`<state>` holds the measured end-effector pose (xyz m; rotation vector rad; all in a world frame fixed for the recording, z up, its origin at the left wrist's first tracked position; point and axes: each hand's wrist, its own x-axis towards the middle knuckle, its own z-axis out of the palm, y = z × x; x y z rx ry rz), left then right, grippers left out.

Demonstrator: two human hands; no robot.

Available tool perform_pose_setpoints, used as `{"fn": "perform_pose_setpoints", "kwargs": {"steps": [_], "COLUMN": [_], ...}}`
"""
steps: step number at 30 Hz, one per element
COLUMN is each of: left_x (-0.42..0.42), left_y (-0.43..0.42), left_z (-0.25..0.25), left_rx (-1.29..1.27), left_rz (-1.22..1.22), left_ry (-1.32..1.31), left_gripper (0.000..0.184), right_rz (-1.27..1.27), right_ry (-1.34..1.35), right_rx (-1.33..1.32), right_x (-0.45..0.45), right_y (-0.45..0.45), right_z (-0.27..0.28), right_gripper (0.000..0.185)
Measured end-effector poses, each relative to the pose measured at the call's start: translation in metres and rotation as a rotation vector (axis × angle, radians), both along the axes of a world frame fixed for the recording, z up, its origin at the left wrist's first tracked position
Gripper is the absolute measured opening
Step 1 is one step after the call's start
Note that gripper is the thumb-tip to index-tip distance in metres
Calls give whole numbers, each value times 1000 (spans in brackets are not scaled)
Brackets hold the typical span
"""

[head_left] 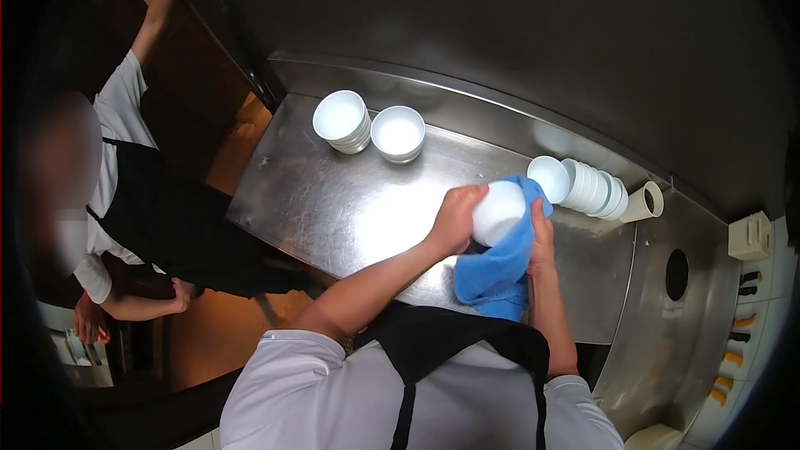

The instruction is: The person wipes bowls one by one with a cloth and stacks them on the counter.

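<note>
A white bowl (498,215) is held between my two hands above the steel counter (325,200). My left hand (457,218) grips the bowl's left edge. My right hand (541,237) is wrapped round a blue cloth (493,271), which covers the bowl's right side and hangs down below it. Two stacks of white bowls stand at the counter's back left, one stack (342,119) just left of the other (398,132). A row of nested bowls (587,187) lies on its side at the back right, behind my right hand.
A cream container (645,202) lies at the right end of the bowl row. Farther right are a round dark hole (677,275), a beige box (750,236) and several yellow and black handles. A co-worker in a black apron (158,204) stands at the left.
</note>
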<state>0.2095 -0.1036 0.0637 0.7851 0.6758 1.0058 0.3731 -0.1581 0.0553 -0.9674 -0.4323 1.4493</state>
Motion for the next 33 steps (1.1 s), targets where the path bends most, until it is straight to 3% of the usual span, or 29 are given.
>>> {"fn": "perform_pose_setpoints", "kwargs": {"steps": [2,3,5,6,8,9,11,13,14,16,18,19,20,22,24,25,27,30,33], "left_x": [2,4,11,7,5,1,-10,-15,-19,-26,-28,-31,-42,-45,-41,-39,-37,-34,-35], "left_y": [17,15,13,7,2,8,22,19,15,12,10,20,24,24,18,14,8,-2,-11], "left_z": [-12,-17,-24,-20,-1,-3,-8,-6,-4,-3,-3,-9,-13,-12,-19,-22,-23,-22,-20], "left_rx": [-230,-2,467,756,453,208,-279,-109,-25,17,58,-270,-442,-431,-228,-130,-223,-155,-75], "left_rz": [10,114,314,168,-82,-175,-371,-279,-219,-211,-211,-351,-493,-442,-239,-135,-268,-373,-415], "left_ry": [-170,0,341,422,356,175,-191,74,208,168,118,-159,-275,-177,-53,9,-179,-306,-281], "left_gripper": [34,36,42,45,47,50,54,51,50,48,47,48,48,44,44,44,44,38,27], "right_rz": [-67,-100,-145,-170,48,168,176,185,158,106,204,230,257,380,471,249,-189,-274,-325], "right_ry": [-208,-310,-245,-211,-913,-1261,-1414,-1572,-1346,-883,-1094,-1228,-1362,-1258,-1116,-1036,-858,-442,-842], "right_rx": [106,157,128,116,428,588,624,675,562,329,425,468,508,371,319,364,438,-186,-50], "right_x": [-10,-18,-25,-28,-32,-33,-36,-42,-47,-65,-61,-60,-61,-58,-41,-40,-41,-13,13], "right_y": [-3,-5,-4,-3,-17,-20,-12,-1,-3,-14,-14,-12,-12,-12,-20,-21,-19,-6,-4], "right_z": [9,11,11,9,-10,-21,-37,-36,-33,-9,-16,-13,-10,6,-3,-13,-28,-13,-58], "right_gripper": [48,48,48,48,46,44,42,41,42,44,47,48,49,50,49,46,42,37,44]}}
